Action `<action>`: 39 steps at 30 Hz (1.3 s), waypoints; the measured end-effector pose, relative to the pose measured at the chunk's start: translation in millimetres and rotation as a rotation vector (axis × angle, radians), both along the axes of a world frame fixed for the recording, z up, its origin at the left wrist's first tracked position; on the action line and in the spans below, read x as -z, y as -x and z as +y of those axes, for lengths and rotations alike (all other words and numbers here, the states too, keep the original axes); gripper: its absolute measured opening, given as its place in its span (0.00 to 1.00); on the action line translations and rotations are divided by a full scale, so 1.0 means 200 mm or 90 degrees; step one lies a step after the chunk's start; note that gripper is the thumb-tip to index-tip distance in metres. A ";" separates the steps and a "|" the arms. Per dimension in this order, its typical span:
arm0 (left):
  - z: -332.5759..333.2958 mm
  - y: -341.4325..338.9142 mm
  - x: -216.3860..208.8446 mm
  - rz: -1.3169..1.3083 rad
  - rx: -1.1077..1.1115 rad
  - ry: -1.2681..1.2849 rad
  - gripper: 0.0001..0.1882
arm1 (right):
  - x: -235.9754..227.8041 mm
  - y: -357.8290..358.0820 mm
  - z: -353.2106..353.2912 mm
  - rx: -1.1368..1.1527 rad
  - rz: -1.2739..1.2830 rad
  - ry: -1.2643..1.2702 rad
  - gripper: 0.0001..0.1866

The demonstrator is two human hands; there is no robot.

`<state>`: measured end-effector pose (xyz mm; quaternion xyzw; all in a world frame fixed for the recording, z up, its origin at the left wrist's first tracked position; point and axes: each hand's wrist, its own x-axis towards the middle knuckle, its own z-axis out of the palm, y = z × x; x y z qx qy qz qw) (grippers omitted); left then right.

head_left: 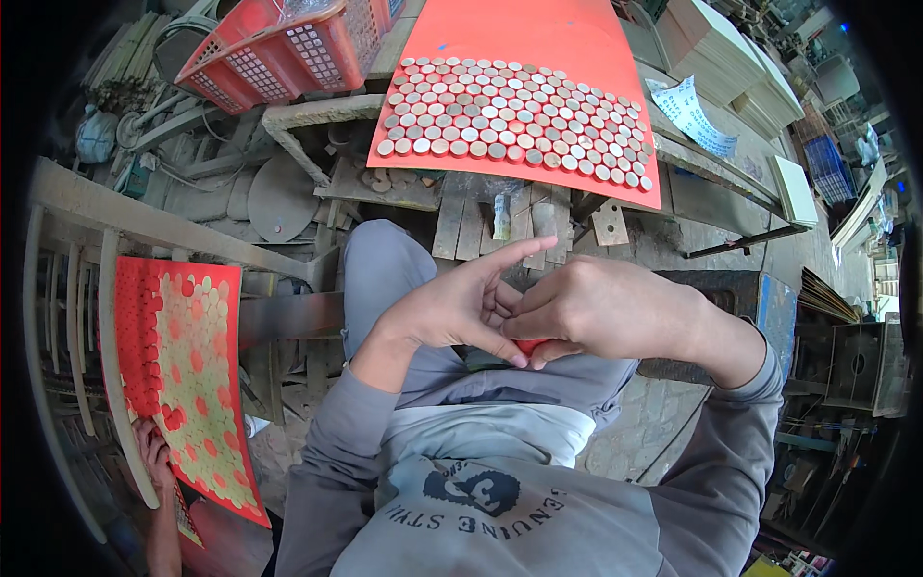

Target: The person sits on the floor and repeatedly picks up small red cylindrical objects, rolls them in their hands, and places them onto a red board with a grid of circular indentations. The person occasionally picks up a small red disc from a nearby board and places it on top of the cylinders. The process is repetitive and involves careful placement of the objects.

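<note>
My left hand [452,306] and my right hand [598,306] meet above my lap. Between them shows a small red piece [532,344], mostly covered by my fingers, so its exact kind is unclear. My left thumb presses at its edge while the left index finger stretches out. My right fingers are bent and pinch it from the other side. Beyond my hands lies a red sheet [510,37] on a bench. Many round, pale-topped discs [500,123] stand in close staggered rows over its near half.
A red plastic basket [279,58] stands at the far left. Pale stacked boards [716,58] and a printed paper [694,117] lie at the far right. On the left, another person's hand [151,452] touches a second red sheet [234,288] bearing yellowish and red discs.
</note>
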<state>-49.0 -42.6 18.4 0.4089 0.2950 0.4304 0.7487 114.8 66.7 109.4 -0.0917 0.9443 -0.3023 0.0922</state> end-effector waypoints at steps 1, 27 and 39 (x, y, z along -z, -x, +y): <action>0.00 0.00 0.01 -0.003 0.005 0.001 0.59 | 0.01 0.00 0.00 0.003 -0.001 -0.003 0.16; 0.02 0.31 0.59 0.534 -0.639 -0.013 0.24 | -0.13 0.32 0.89 0.480 0.022 -0.195 0.11; 0.10 0.37 0.73 0.912 -0.820 -0.240 0.12 | 0.22 0.46 1.50 0.527 -0.099 -0.197 0.12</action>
